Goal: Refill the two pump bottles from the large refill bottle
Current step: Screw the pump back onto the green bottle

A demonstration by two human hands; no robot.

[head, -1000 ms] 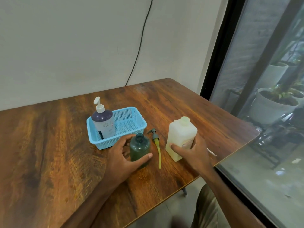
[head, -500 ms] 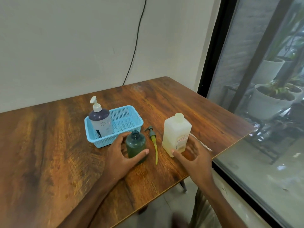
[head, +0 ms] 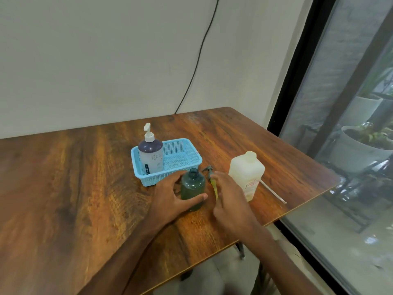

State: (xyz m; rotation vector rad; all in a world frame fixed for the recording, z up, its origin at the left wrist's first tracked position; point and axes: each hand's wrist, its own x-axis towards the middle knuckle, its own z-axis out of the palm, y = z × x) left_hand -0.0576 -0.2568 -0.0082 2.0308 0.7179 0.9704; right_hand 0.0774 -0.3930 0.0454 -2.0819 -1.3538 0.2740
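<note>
We're gripping the green bottle (head: 193,188) with our left hand (head: 172,196). Our right hand (head: 230,204) is hovering open-fingered over the pump (head: 212,179); the refill bottle (head: 246,175) is standing beside.

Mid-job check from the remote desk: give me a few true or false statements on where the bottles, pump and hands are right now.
1. The left hand grips the small dark green bottle. True.
2. The green bottle has its pump screwed on. False: its neck is open, and the detached pump with yellowish tube lies on the wooden table beside it.
3. The purple pump bottle with white pump stands in the light blue plastic basket. True.
4. The right hand holds the large white refill bottle. False: it is at the pump tube, and the refill bottle stands alone.
</note>
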